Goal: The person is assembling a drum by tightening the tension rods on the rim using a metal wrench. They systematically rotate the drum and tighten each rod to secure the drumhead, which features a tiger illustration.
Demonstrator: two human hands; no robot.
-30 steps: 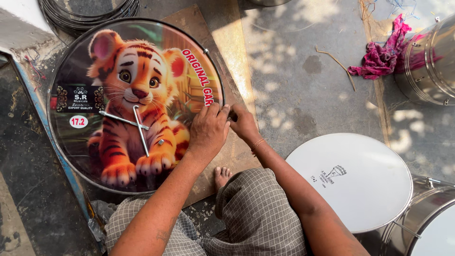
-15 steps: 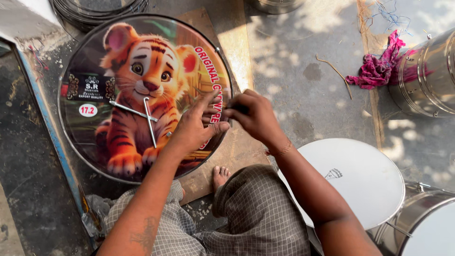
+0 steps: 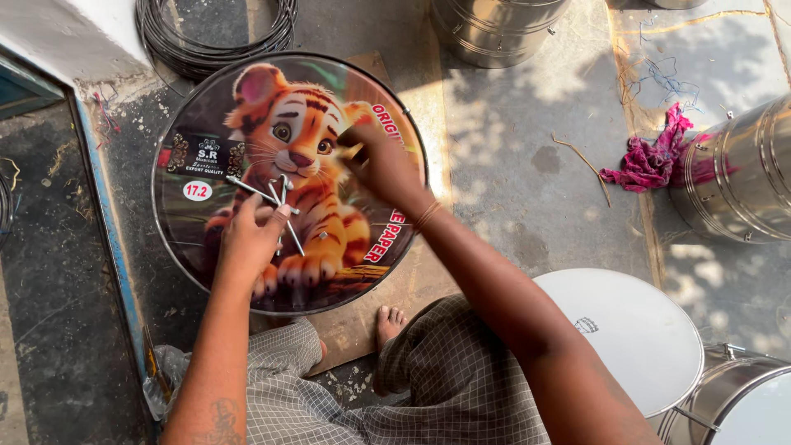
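Both hands work on the round tiger-printed drumhead [image 3: 288,181]: left hand [image 3: 247,239] fingers closed on loose metal rods [image 3: 276,198] at its centre, right hand [image 3: 379,165] pinched near its right rim; fitting looks unfinished.

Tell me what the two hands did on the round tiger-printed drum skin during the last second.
Both hands left the right rim of the round tiger-printed drum skin. The left hand moved left and down onto the thin metal rods lying on the print. The right hand moved up to the tiger's face; what it pinches is unclear. The white drum head, pink rag and steel drum shells stayed put.
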